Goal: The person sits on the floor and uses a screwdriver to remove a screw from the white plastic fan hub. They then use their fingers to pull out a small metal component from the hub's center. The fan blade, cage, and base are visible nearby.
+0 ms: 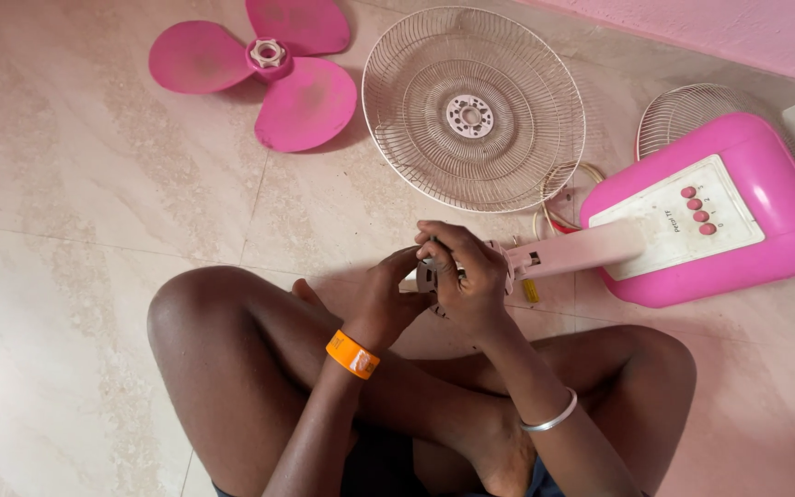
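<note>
A person sits cross-legged on a pale tiled floor, and both hands meet just above the knees at the free end of a pink fan neck. The left hand, with an orange wristband on its wrist, curls its fingers in from the left against a small grey part at the tip of the neck. The right hand, with a thin silver bangle on its wrist, wraps over the same part from above and from the right. Both hands have a closed grip on that part, which is mostly hidden under the fingers, so its shape cannot be told.

The neck runs to the right into a pink fan base that lies on the floor, its white control panel with four pink buttons facing up. A loop of pale cable lies between the base and a white wire grille, which rests flat on the floor beyond the hands. A second wire grille shows partly behind the base. A pink three-bladed fan blade lies well apart, at the upper left.
</note>
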